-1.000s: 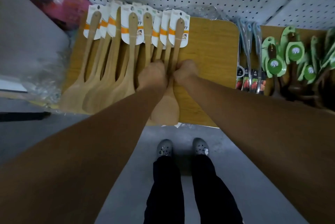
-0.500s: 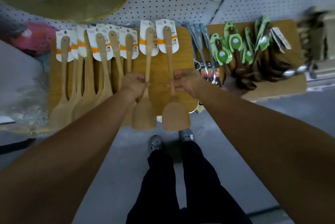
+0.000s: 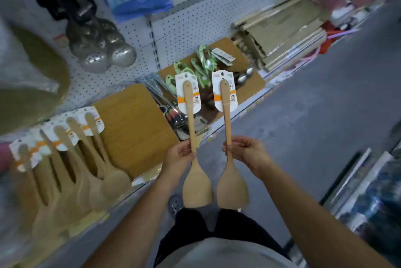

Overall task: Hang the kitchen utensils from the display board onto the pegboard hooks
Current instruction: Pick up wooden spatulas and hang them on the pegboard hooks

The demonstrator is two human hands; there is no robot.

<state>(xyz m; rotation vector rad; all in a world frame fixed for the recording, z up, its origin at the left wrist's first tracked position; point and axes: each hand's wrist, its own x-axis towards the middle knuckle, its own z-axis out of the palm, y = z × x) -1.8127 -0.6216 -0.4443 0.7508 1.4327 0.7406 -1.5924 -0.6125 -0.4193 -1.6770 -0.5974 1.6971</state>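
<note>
Wooden spatulas, two, carded. Left spatula (image 3: 196, 185): handle pinched in left grip (image 3: 180, 156). Right spatula (image 3: 232, 187): handle pinched in right grip (image 3: 247, 155). Both aloft, off the display board (image 3: 134, 124). Judged light, stiff, smooth; hold mid-handle; card hole seemingly uppermost for hooking.

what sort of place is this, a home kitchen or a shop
Most likely a shop's kitchenware aisle: a white pegboard wall, metal strainer ladles hanging on it, and a row of identical wooden spatulas on printed retail cards.
</note>
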